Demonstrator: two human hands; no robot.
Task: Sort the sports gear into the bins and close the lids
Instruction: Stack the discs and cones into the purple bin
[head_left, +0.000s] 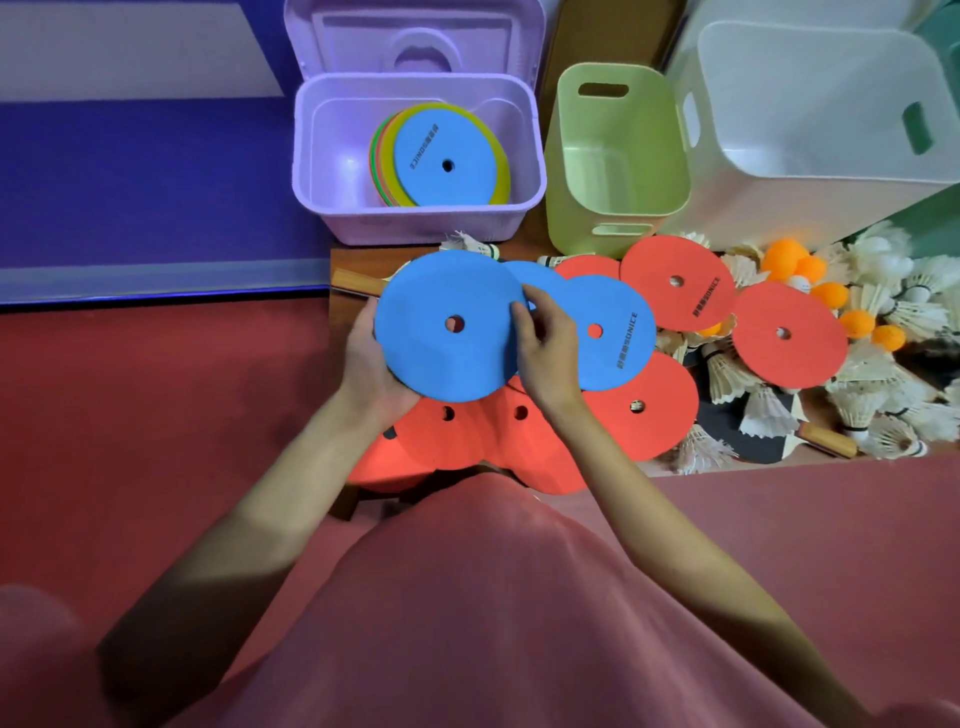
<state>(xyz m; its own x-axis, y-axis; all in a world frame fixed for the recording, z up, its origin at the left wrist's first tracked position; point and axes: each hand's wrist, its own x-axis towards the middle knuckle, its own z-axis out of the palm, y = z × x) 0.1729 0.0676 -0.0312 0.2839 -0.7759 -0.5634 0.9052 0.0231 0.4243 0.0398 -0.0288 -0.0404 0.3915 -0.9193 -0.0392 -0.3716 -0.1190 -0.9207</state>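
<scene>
My left hand (370, 364) holds a blue flat disc (441, 353) from underneath at its left edge. My right hand (545, 353) pinches the same disc at its right edge. Another blue disc (613, 338) lies just to the right, on several red discs (654, 410). The purple bin (311, 171) stands open behind, its lid (415, 41) tipped back, with a stack of coloured discs (447, 161) leaning inside. The green bin (618, 156) and the white bin (810, 104) hold nothing that I can see.
Shuttlecocks (883, 312) and orange balls (789, 257) are piled at the right. Wooden paddle handles (358, 283) poke out from under the discs. The low table's edge (332, 364) runs beside my left hand, above red floor. My pink-clad lap fills the bottom.
</scene>
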